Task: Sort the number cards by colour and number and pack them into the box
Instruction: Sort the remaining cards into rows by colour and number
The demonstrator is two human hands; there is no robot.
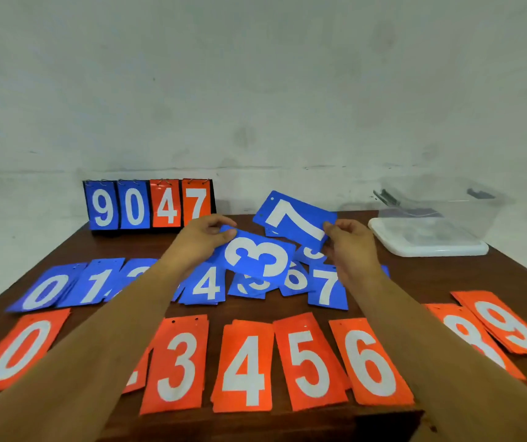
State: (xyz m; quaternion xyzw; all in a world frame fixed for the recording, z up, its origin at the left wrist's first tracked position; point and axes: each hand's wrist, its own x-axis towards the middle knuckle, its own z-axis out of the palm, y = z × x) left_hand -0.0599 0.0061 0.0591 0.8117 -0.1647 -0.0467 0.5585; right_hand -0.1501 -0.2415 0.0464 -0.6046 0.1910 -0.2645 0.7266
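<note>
My left hand [203, 239] pinches a blue 3 card [257, 256] by its end, lifted above the blue row. My right hand [350, 240] pinches a blue 7 card [294, 220], held tilted a little higher and further back. Under them a row of blue cards lies on the table: blue 0 [45, 290], blue 1 [95, 285], blue 4 [206, 285], blue 7 on the table [327, 288], others partly hidden. Nearer me runs a row of orange cards from orange 0 [20, 349] to orange 9 [507, 323]. The clear plastic box [440, 208] stands at the back right.
A flip scoreboard [149, 204] showing 9 0 4 7 stands at the back left of the brown wooden table [431, 275]. The box sits on its white lid [428, 248]. A pale wall rises right behind the table.
</note>
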